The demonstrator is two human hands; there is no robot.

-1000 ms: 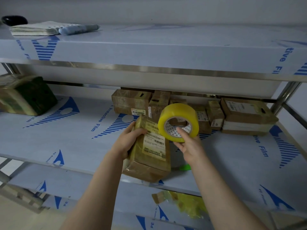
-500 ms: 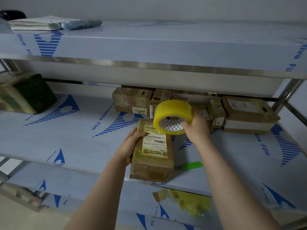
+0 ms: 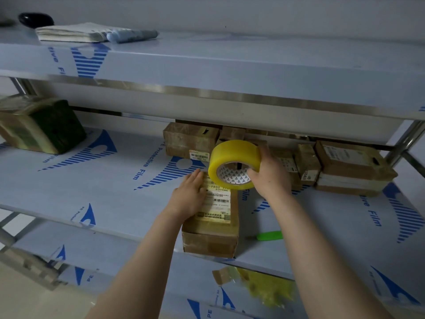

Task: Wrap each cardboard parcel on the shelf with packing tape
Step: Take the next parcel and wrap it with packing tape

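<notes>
While left hand [image 3: 189, 196] steadies parcel [image 3: 210, 229], label "P802", shelf [image 3: 92, 187] "Protective Film"

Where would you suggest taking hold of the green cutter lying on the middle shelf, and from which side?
Probably across its long edges, from above. The green cutter lies flat on the middle shelf, lengthwise left to right, just right of the parcel under the left hand. Its right end is free, so the right hand, once rid of the tape roll, could pinch there.
</notes>
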